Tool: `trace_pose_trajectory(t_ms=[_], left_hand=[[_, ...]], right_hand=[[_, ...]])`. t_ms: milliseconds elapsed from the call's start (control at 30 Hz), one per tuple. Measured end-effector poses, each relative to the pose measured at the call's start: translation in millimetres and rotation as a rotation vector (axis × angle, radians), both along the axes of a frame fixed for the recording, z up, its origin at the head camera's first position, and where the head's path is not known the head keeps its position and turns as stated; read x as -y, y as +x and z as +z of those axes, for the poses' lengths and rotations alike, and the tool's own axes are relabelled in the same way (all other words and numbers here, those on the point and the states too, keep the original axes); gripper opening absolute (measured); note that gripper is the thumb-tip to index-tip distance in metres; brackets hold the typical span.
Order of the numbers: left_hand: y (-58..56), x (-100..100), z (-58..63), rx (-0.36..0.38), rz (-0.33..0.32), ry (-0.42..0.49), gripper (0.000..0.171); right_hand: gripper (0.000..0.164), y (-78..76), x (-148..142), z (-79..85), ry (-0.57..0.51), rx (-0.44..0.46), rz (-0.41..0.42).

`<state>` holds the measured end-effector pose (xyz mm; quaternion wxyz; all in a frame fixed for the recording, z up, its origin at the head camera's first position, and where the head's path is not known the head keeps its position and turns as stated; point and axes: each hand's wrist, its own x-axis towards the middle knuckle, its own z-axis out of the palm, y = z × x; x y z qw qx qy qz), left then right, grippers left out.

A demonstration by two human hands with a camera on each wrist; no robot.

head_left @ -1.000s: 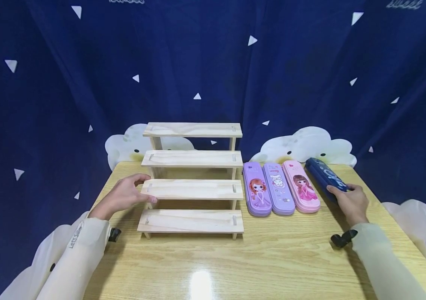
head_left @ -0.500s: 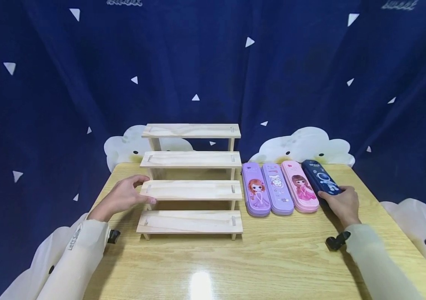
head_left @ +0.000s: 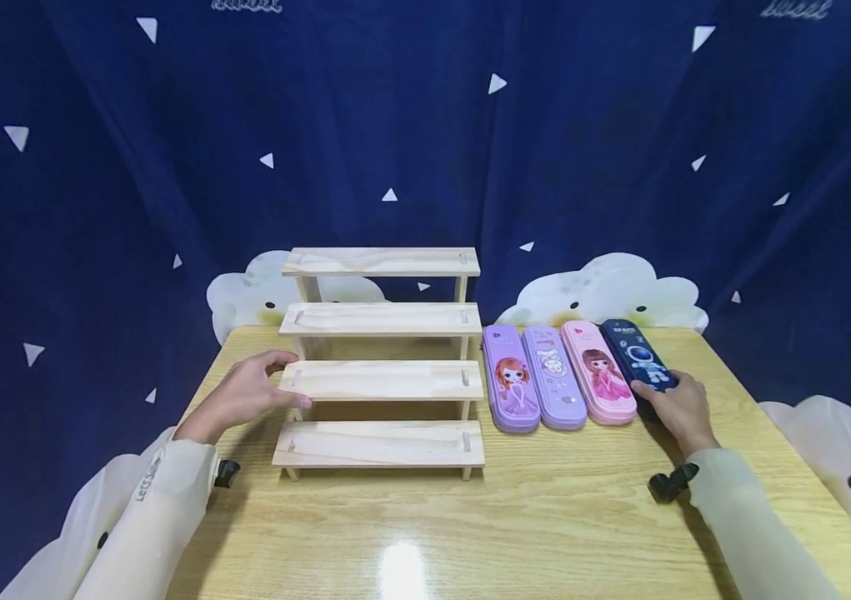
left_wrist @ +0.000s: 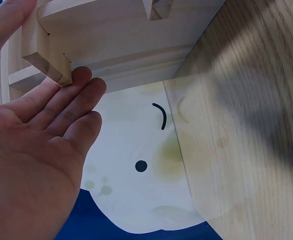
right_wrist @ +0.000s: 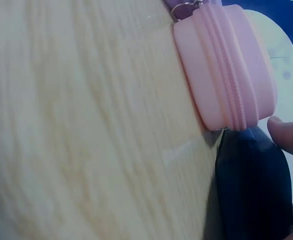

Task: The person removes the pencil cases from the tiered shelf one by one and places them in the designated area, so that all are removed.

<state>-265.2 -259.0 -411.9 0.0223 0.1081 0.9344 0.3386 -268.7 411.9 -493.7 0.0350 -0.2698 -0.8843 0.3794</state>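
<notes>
My left hand [head_left: 252, 390] holds the left end of a four-tier wooden display shelf [head_left: 380, 379], thumb at the front of the second tier from the bottom. In the left wrist view, the other fingers [left_wrist: 79, 100] reach behind that tier's wooden support. My right hand [head_left: 683, 410] grips the near end of a dark navy pencil case [head_left: 635, 354] with an astronaut on it. That case lies on the table beside a pink pencil case [head_left: 601, 375] printed with a doll-like girl. In the right wrist view, my thumb [right_wrist: 289, 136] touches the navy case's top.
A lilac pencil case [head_left: 554, 379] and a purple pencil case [head_left: 512, 379] lie between the pink case and the shelf. They stand on a wood-grain table [head_left: 545, 517]. Behind the table hangs a dark blue curtain [head_left: 425, 125] with white triangles and clouds.
My right hand has moved the navy pencil case left, up against the pink one, and turned its astronaut face up. My left hand stays on the shelf.
</notes>
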Motion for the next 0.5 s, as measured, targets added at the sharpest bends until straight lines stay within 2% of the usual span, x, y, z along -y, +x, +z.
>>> trace_pose_trajectory(t_ms=[233, 500], left_hand=[[0.6, -1.0, -0.8, 0.008, 0.011, -0.004, 0.093], [0.9, -1.0, 0.5, 0.001, 0.002, -0.006, 0.094]], right_hand=[[0.097, 2.3, 0.6, 2.7, -0.028, 0.007, 0.021], [0.099, 3.7, 1.9, 5.6, -0.048, 0.021, 0.034]])
